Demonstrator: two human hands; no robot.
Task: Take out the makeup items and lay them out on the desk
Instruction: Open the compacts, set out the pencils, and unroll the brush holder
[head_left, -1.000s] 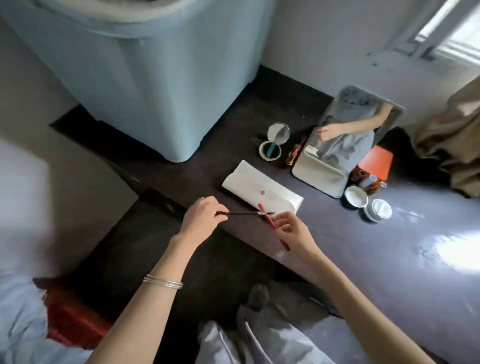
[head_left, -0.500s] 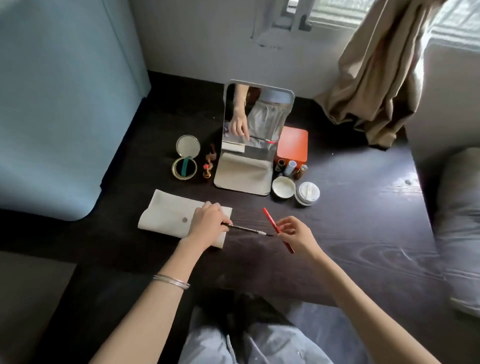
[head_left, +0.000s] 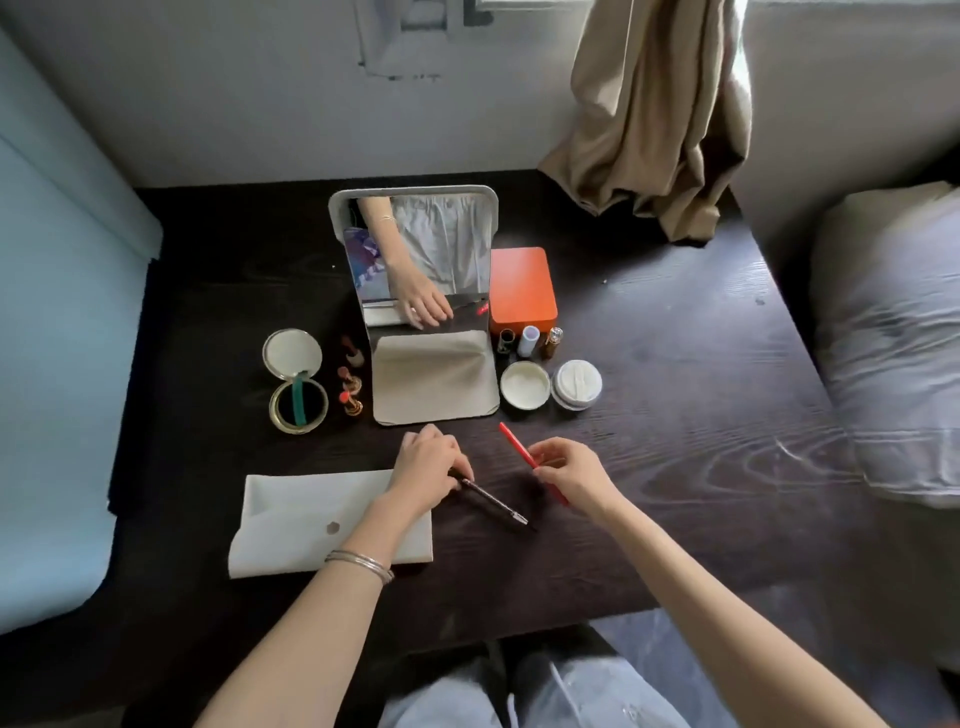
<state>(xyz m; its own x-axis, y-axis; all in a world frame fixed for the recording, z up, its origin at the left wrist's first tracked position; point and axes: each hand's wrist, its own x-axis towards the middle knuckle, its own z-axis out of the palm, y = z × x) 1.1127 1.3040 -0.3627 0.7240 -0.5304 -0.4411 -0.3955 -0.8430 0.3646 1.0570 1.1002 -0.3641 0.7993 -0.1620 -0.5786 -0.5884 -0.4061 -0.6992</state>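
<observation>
While you are leaning over the dark wooden surface (head_left: 675, 415), your left hand (head_left: 428, 467) is curling its fingers round the near end of a dark pencil (head_left: 493, 503), whose silver-tipped far end is pointing toward your right side and lying low over the wood; whether it is touching the wood is not clear. Your right hand (head_left: 569, 475) is pinching a red pencil (head_left: 519, 451) between thumb and fingers, holding it tilted with its upper end aimed at the mirror (head_left: 415, 270). The two pencils are staying apart, not touching.

Under your left wrist the white pouch (head_left: 311, 519) is lying flat near the front edge. Behind your hands the mirror is standing on its beige base. To its left an open round compact (head_left: 296, 382) is sitting beside three small lipsticks (head_left: 352, 387). To its right an orange box (head_left: 522, 288) is resting, with three small bottles (head_left: 530, 342) just in front of it, and nearer you an open white jar (head_left: 524, 384) is sitting beside its lid (head_left: 576, 384).
</observation>
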